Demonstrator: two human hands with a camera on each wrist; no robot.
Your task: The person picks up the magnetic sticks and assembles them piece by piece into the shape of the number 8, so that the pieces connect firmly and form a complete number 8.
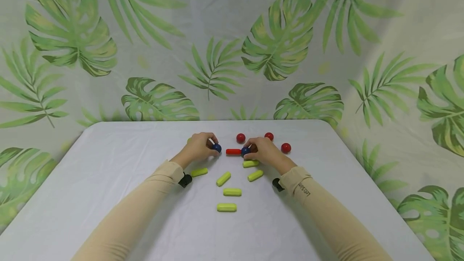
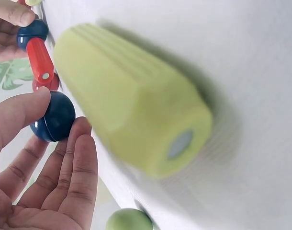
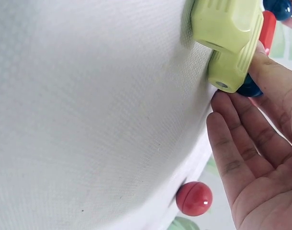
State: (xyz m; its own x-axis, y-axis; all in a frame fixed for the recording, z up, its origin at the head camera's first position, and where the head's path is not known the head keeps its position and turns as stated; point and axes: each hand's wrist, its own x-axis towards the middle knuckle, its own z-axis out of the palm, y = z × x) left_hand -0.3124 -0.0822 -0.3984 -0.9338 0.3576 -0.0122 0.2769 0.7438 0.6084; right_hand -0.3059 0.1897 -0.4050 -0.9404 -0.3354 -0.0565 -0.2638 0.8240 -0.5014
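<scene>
My left hand [image 1: 197, 147] pinches a glossy blue ball [image 2: 59, 117] between thumb and fingers, left of the table's middle line. Across a small gap, my right hand [image 1: 267, 151] grips a second blue ball [image 1: 245, 151] with thumb and fingertips. A short red rod [image 1: 233, 152] sticks out from that second ball toward the left hand. Its free end shows a round metal-looking spot in the left wrist view and stands apart from the left ball. A yellow-green rod [image 1: 250, 164] lies just below the right fingers.
Red balls [image 1: 241, 137] lie behind and to the right of the right hand. Several yellow-green rods [image 1: 226, 207] are scattered nearer the front of the white table [image 1: 108, 140]. A green ball [image 2: 129, 220] shows by the left hand. A leaf-patterned cloth [image 1: 217, 23] hangs behind.
</scene>
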